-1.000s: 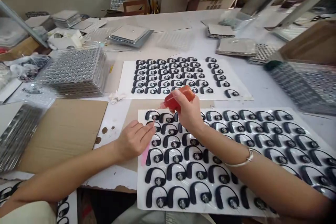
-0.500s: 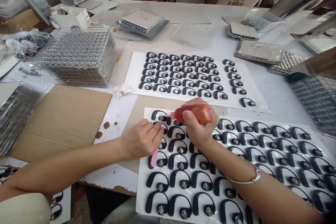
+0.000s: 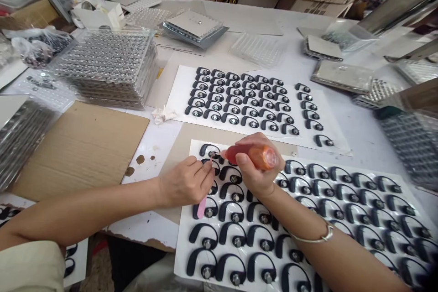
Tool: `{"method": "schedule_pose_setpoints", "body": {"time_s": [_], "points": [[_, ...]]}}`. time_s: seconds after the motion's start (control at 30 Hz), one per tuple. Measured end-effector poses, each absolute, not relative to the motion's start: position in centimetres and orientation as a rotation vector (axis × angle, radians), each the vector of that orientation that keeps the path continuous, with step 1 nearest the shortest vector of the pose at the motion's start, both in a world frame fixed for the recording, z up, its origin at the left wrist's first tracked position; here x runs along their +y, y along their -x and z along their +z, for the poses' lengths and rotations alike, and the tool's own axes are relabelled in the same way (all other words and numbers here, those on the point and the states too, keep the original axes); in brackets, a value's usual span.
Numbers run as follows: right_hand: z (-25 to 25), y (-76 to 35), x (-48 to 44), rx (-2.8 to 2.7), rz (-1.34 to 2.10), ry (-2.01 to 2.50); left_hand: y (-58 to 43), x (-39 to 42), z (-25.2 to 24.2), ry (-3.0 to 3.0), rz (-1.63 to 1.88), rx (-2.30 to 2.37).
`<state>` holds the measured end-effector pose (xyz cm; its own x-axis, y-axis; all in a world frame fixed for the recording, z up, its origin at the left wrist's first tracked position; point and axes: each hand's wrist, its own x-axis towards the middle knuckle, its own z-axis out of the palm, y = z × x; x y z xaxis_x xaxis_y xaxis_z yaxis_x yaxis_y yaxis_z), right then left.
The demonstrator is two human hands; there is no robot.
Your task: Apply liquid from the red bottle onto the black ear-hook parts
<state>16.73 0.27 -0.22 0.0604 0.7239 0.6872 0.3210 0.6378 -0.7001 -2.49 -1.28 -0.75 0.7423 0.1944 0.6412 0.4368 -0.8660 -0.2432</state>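
Note:
My left hand [image 3: 190, 180] is closed on slim pink tweezers [image 3: 201, 208]; their flat end shows below my fist and the tip points up at an ear-hook piece. In my right hand [image 3: 258, 173] lies a red squeeze bottle [image 3: 251, 156] with an orange base, held nearly level. Its nozzle points left and meets the small round part of the black ear-hook piece [image 3: 209, 149] at the sheet's top left corner, close to the tweezers' tip. Rows of similar black ear hooks with silvery round parts lie on the white sheet [image 3: 186, 237] under my hands, some hidden by my right arm.
Beyond my hands is a second white sheet [image 3: 178, 86] with rows of black hooks. At left stand a tall stack of clear trays [image 3: 106, 64] and a cardboard sheet [image 3: 82, 146]. A crumpled tissue [image 3: 164, 115] lies between. More trays [image 3: 342, 76] sit at right.
The view has shifted slightly. The bottle's base end has tipped a little lower while its nozzle stays at the same ear hook. Both hands keep their grip.

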Motion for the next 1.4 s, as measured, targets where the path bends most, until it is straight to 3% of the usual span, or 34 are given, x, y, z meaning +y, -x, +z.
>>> {"method": "schedule_pose_setpoints", "body": {"time_s": [1.4], "points": [[0.17, -16.17, 0.6, -1.74, 0.123, 0.875, 2.22, -1.42, -1.24, 2.514, -0.825, -0.494]]}}
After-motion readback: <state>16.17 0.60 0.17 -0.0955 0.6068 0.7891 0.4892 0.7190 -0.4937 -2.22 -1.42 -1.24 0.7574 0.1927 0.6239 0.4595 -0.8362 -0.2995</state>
